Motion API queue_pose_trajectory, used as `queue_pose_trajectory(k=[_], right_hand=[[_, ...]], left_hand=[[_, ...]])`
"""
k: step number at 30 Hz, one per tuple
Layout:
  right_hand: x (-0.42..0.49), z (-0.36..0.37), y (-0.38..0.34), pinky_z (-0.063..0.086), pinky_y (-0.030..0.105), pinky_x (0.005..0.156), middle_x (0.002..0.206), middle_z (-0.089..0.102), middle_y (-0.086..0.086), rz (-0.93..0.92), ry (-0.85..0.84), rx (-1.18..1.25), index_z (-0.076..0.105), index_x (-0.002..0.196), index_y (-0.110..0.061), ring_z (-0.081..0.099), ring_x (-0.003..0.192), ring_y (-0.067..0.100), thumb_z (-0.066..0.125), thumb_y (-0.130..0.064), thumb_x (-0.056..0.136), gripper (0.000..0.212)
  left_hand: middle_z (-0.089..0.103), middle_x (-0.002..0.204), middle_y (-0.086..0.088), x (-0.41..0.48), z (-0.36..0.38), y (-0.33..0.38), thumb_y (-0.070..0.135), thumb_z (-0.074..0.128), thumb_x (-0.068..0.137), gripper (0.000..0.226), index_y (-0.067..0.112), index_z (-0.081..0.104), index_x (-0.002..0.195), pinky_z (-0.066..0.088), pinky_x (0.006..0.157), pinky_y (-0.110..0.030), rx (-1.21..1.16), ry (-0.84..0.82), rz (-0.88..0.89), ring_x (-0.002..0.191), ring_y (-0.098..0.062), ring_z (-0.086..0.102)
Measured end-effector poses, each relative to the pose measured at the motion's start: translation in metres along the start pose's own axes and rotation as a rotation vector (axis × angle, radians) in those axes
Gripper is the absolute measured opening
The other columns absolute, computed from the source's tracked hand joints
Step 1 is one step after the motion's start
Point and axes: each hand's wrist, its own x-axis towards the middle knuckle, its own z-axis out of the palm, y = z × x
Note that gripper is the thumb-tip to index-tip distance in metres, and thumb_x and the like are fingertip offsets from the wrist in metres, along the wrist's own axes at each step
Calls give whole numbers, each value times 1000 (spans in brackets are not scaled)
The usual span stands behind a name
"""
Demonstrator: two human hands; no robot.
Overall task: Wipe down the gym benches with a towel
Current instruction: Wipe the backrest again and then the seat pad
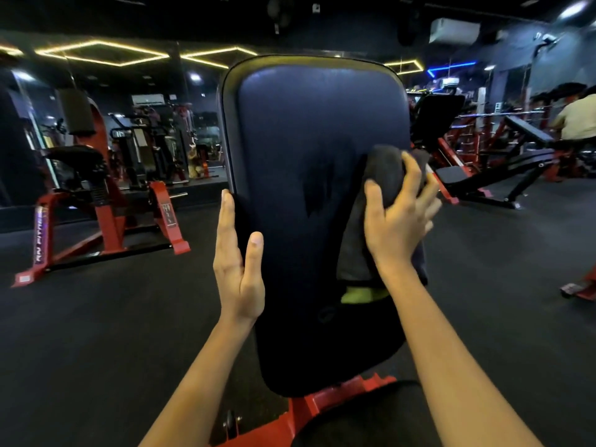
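The dark grey cloth towel (383, 175) is bunched up under the right hand (396, 221). The fingers are spread wide and bent over it, holding it tight against the big dark blue padded bench back (306, 130). I think the hand spreads like that so it rubs a bigger patch at once. The rest of the towel hangs down just below that grip. A little yellow-green bit (358, 295) peeks out under the hanging end; I cannot tell what it is.

Across the pad from the towel grip, the left hand (237, 262) lies flat along the pad's side edge with its thumb on the front. It holds nothing. It is likely there to keep the pad from wobbling while the other hand pushes.

Below both wrists is the bench's red metal frame (309, 411). Far out past the left hand stands a red metal machine (40, 233) with pale letters up its leg, maybe part of "FITNESS", but too blurry to read whole.
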Motion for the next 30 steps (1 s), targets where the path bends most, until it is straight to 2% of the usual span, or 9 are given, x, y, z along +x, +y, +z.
queue_pose_trajectory(k=[2,6,8,12,15,17,23,28,30], right_hand=[[11,8,-31,34,59,94,143,37,15,-98,-38,-48,43,142,-25,37,123,41,38,-58,82,68],[-25,11,-41,37,48,89,143,40,11,-688,-130,-115,45,139,-30,44,115,39,44,-57,90,56],[-35,7,-18,38,46,89,143,38,7,-857,-148,-116,43,138,-33,46,113,36,45,-54,92,51],[-6,4,-1,40,50,86,139,44,13,-566,-64,-125,43,135,-31,45,109,36,47,-51,88,51],[30,9,-34,35,59,95,143,39,14,-246,-28,-81,45,139,-27,38,120,39,38,-55,88,59],[50,15,-65,30,58,101,146,35,11,-165,-50,-81,42,142,-28,35,126,39,35,-58,88,62],[27,27,-83,36,45,90,139,47,6,-801,-136,-91,46,135,-33,45,116,35,46,-54,85,54],[34,24,-75,38,45,85,137,47,2,-722,-94,-63,47,132,-35,44,112,32,47,-55,85,51],[38,31,-96,39,47,85,136,49,4,-785,-125,-110,50,132,-34,45,113,35,44,-57,86,52]], left_hand=[[23,153,-2,10,1,4,30,37,94,57,10,20,144,17,114,-19,-3,11,8,142,-3,18],[25,149,7,30,2,7,32,35,94,56,10,21,144,16,111,-13,14,31,38,139,5,19],[25,149,7,35,2,8,34,35,94,57,10,22,144,17,111,-13,1,25,34,139,4,20],[24,150,12,45,3,10,37,39,92,59,17,20,145,17,112,-14,-44,3,15,140,3,18],[22,150,16,60,3,12,38,40,93,59,21,19,145,17,112,-13,-28,-1,22,140,4,18],[22,147,20,73,5,15,34,41,95,56,22,18,145,17,111,-11,-2,9,33,138,8,18],[23,146,19,91,7,14,33,40,95,53,22,19,143,18,111,-13,55,29,110,137,9,20],[22,147,22,90,9,16,40,36,94,53,27,19,143,19,113,-16,57,30,127,139,6,19],[24,147,20,91,9,16,39,36,94,53,26,21,143,19,112,-15,47,33,125,139,6,20]])
